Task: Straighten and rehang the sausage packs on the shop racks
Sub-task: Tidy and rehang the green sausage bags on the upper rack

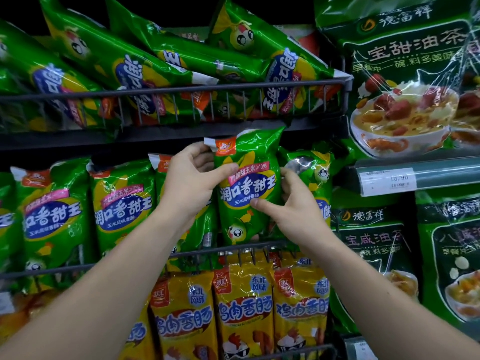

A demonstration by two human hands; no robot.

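Both hands on one green sausage pack [248,185] in the middle rack row: left hand [192,183] pinches its upper edge, right hand [291,203] grips the right side. Pack is upright, likely being squared to its neighbours. Top rack's packs [145,63] lie slanted, not yet straightened.

A dark wire rack [181,89] is mounted across the upper part, and a black shelf board [155,137] is fixed just beneath it. Unlit black space [20,6] is seen above. To the right, a white price label [389,181] is slotted into a grey-green price rail [441,167]. Large green food bags [405,74] are displayed above and below the rail, and light is reflected off their glossy plastic.
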